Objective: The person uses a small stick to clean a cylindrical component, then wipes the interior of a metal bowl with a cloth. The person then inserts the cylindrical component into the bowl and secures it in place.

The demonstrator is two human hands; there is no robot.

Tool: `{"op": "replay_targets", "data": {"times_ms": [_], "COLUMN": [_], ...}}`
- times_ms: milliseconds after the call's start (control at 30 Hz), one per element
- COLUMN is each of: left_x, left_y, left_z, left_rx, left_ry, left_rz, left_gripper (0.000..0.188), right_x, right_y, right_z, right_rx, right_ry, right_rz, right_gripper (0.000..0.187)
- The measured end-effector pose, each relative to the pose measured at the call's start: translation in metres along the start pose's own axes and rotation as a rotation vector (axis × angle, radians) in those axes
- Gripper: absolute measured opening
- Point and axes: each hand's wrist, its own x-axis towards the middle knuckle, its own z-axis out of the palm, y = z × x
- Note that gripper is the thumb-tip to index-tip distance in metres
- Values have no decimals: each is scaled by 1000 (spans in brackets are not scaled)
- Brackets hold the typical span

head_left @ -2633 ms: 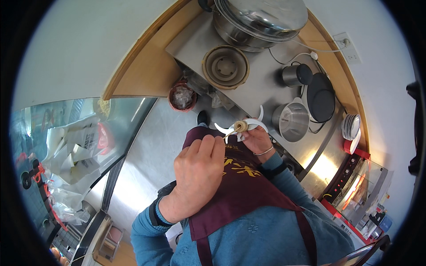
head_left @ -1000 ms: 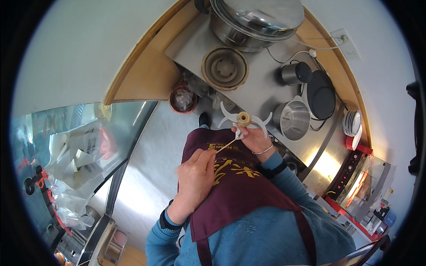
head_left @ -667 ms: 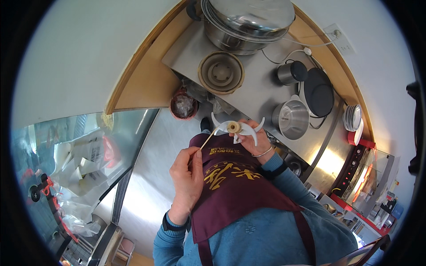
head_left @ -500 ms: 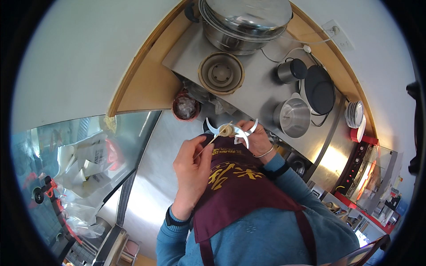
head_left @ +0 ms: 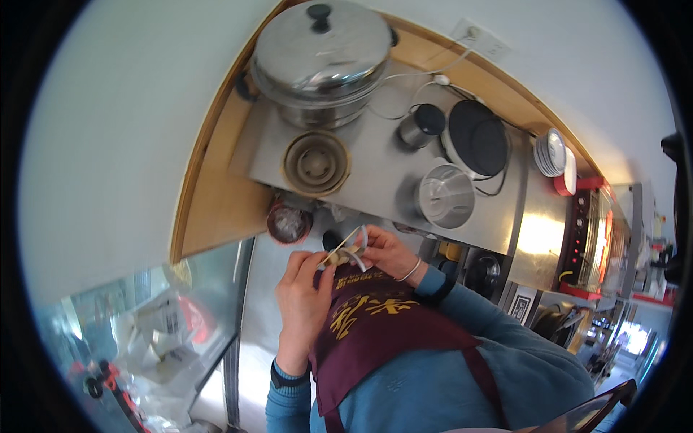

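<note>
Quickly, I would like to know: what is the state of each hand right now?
Left hand: closed, holding a thin stick.
Right hand: closed, holding the curved blades.

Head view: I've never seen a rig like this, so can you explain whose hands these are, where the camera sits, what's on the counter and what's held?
There is no robot: these are a person's own bare hands. The picture comes from the left of two wide fisheye cameras worn on the head, looking down, so straight edges bend toward the rim.

The left hand holds a thin pale stick; the right hand holds a piece with curved blades. The stick slants across that piece; their exact contact is unclear.

On the metal counter stand a large lidded pot, a round brown bowl, a metal jug and a dark-topped cylinder.
</note>
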Motion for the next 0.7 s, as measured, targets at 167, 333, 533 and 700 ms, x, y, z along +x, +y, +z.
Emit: {"op": "replay_targets", "data": {"times_ms": [167,333,533,700], "left_x": [6,8,16,29], "left_y": [-4,-31,-60,-77], "left_z": [4,7,32,50], "left_rx": [-166,-276,-284,-234], "left_ry": [67,224,200,164], "left_rz": [-126,-229,-254,-278], "left_gripper": [21,13,14,14], "right_x": [-2,-2,4,29], "right_y": [-2,7,12,15], "right_z": [-9,-32,-73,-99], "right_rx": [57,206,187,187], "right_ry": [73,259,514,750], "right_rz": [-41,-201,-210,-180], "right_gripper": [26,26,24,27]}}
